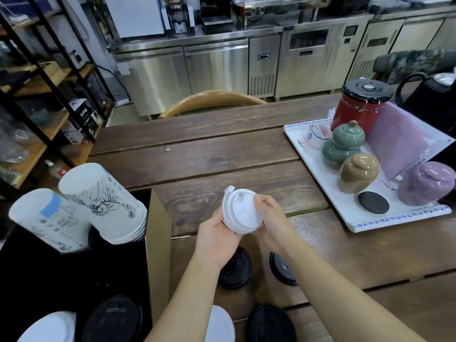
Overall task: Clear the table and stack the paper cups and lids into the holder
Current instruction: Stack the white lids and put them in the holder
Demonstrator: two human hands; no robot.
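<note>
A stack of white lids (240, 212) is held above the wooden table (222, 154), gripped from the left by my left hand (217, 239) and from the right by my right hand (270, 222). Three black lids lie on the table near me: one (235, 269) under my left wrist, one (282, 270) under my right forearm, one (270, 324) at the front edge. The black holder (74, 272) at the left carries two upside-down stacks of printed paper cups (103, 203) (47, 220), a black lid (113, 317) and a white lid (49, 329). Another white lid (220, 324) shows under my left forearm.
A white tray (399, 218) at the right holds ceramic jars in green (345, 144), tan (357, 172) and purple (427, 182), a black coaster (373, 202) and a red canister (362, 104). A black kettle (429, 95) stands behind. A wooden chair back (212, 99) is across the table.
</note>
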